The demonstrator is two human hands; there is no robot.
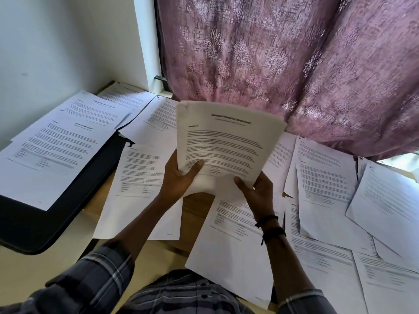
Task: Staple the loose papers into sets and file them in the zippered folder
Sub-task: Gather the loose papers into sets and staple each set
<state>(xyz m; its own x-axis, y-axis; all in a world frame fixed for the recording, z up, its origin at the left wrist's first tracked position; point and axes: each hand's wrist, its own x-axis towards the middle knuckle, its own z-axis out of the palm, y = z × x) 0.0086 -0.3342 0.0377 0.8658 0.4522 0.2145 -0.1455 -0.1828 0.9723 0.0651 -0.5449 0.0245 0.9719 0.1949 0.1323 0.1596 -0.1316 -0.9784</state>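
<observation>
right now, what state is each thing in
paper set, held up in both hands
left hand, gripping its lower edge
right hand, gripping its lower edge
folder, flat, papers stacked on it
loose papers, spread flat over the table
curtain, hanging closed

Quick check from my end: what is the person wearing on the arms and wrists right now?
Both arms wear a dark blue-grey plaid shirt with pale stripes. The left sleeve and right sleeve are pushed up, leaving the forearms bare. Two black bands circle the right wrist, one a thin cord and one wider. The left wrist is bare. No gloves.
</observation>
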